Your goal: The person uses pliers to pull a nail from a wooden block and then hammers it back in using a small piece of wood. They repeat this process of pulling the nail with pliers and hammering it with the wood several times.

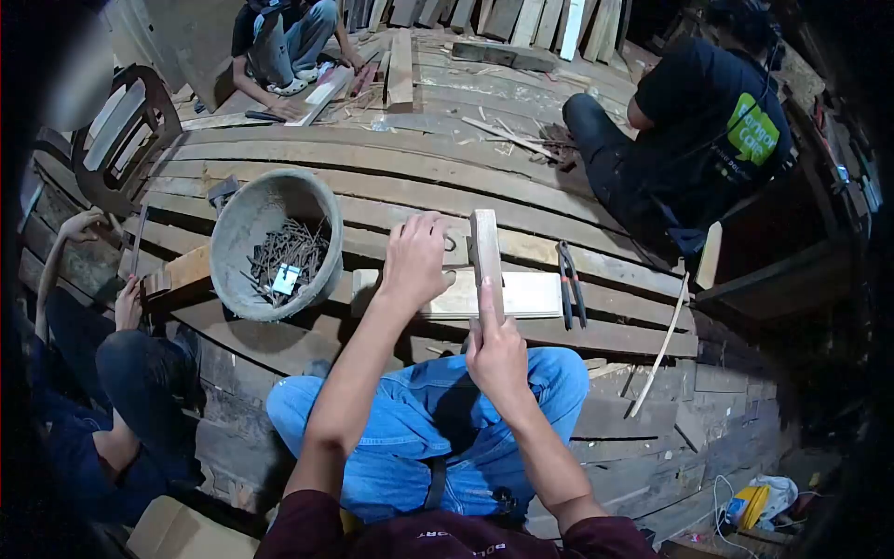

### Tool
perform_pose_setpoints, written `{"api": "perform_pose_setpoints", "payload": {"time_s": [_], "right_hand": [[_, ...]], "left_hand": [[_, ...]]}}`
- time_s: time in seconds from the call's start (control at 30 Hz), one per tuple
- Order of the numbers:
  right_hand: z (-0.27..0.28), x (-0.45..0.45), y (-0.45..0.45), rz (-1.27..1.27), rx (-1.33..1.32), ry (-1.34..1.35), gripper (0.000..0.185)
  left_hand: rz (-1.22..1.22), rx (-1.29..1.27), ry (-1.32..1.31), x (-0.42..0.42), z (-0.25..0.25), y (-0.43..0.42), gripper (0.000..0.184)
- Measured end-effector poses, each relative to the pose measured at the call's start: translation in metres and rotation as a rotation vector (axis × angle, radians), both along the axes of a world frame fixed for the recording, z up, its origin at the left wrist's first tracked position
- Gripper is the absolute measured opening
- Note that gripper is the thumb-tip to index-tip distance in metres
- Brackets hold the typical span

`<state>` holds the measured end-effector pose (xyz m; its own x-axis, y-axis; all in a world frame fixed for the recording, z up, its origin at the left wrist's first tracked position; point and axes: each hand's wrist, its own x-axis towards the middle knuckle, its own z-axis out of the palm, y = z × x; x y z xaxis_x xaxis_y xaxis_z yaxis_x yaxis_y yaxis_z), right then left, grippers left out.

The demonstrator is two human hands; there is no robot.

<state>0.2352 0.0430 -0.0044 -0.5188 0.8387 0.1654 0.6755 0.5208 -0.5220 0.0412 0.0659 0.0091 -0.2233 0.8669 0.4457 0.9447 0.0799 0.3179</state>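
My right hand (497,359) grips a short wooden bar (486,247), its index finger stretched along the wood. The bar stands over a pale plank (531,294) lying in front of my knees. My left hand (416,256) is curled above the plank's left part, its fingertips turned down; whatever it may hold is hidden. A small dark curved piece (450,244) shows beside its fingers. Pincers (571,284) with dark and reddish handles lie across the plank's right end. Left of my left hand stands a grey bucket (223,256) holding many nails (296,250) and a small bright rectangular object (286,279).
Slatted boards (391,149) form the work surface. A person (689,130) sits at the right, another (289,47) crouches at the back left, and a third (112,373) is at the left. A thin wood strip (659,345) lies to the right; a plastic chair (126,135) stands left.
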Motion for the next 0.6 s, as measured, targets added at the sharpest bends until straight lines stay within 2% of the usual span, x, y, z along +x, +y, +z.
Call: {"api": "perform_pose_setpoints", "payload": {"time_s": [0.07, 0.27, 0.4, 0.53, 0.6], "right_hand": [[-0.003, 0.001, 0.000, 0.034, -0.023, 0.053, 0.072], [-0.007, -0.001, -0.025, 0.096, -0.031, 0.129, 0.072], [0.010, -0.040, -0.006, 0.122, 0.001, -0.007, 0.068], [-0.001, -0.024, -0.025, 0.111, 0.032, -0.017, 0.070], [-0.002, -0.009, -0.041, 0.102, -0.072, -0.132, 0.072]], "left_hand": [[-0.038, 0.000, -0.082, -0.011, -0.005, 0.007, 0.063], [-0.098, 0.075, -0.082, -0.036, -0.010, -0.010, 0.060], [-0.039, 0.133, -0.119, -0.049, -0.022, -0.034, 0.057], [-0.034, 0.199, -0.118, -0.037, -0.027, -0.035, 0.045], [-0.030, 0.200, -0.114, -0.036, -0.033, -0.034, 0.042]]}}
